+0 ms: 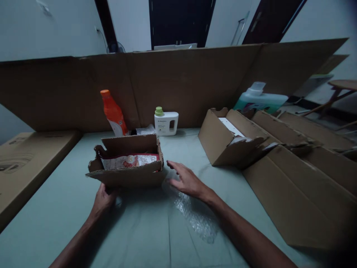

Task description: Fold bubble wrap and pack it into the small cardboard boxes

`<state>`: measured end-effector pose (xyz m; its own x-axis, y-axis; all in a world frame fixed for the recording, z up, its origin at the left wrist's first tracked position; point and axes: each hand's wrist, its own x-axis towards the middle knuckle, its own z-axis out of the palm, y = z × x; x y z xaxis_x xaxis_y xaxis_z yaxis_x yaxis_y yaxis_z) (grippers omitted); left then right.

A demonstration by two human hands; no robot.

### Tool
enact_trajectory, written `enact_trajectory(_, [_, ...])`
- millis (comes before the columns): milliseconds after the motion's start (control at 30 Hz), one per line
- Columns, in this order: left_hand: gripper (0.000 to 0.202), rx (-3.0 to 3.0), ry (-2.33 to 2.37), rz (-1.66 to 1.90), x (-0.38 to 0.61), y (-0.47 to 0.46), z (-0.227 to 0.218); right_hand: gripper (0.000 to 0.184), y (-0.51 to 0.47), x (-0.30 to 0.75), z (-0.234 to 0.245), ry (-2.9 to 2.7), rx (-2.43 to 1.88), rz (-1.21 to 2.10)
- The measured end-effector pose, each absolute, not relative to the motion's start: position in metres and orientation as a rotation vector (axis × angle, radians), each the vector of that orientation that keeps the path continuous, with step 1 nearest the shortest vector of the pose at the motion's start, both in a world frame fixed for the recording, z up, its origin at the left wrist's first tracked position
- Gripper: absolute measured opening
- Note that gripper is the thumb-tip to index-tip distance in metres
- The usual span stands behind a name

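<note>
A small open cardboard box (134,178) stands left of centre with a red-and-white printed packet (131,160) inside it. My left hand (103,201) grips the box low at its front left, its fingertips partly hidden by the box. Just off the right end of the box is my right hand (186,179), open, thumb and fingers apart. Clear bubble wrap (195,217) lies on the green cloth beneath my right hand and forearm.
Behind the box stand an orange bottle (113,113) and a white jug (166,123) with a green cap. Several cardboard boxes (220,139) fill the right side, near a teal bottle (262,100). A flat carton (30,160) lies left; a cardboard wall (189,82) runs behind.
</note>
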<state>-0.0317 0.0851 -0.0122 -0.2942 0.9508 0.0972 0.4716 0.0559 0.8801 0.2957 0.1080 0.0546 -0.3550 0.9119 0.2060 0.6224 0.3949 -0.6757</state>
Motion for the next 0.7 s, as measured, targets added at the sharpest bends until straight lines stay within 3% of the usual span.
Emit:
enact_trajectory(133, [0.051, 1.365, 1.699, 1.201, -0.012, 0.099, -0.012, 0.05, 0.123, 0.281, 0.039, -2.033, -1.343, 0.758])
enact_trajectory(433, [0.059, 1.402, 1.508, 1.253, 0.024, 0.181, -0.012, 0.036, 0.18, 0.297, 0.042, -1.901, -1.571, 0.602])
enact_trajectory(700, [0.067, 1.373, 1.452, 1.256, 0.022, 0.197, -0.019, 0.043, 0.196, 0.311, 0.029, -1.871, -1.543, 0.547])
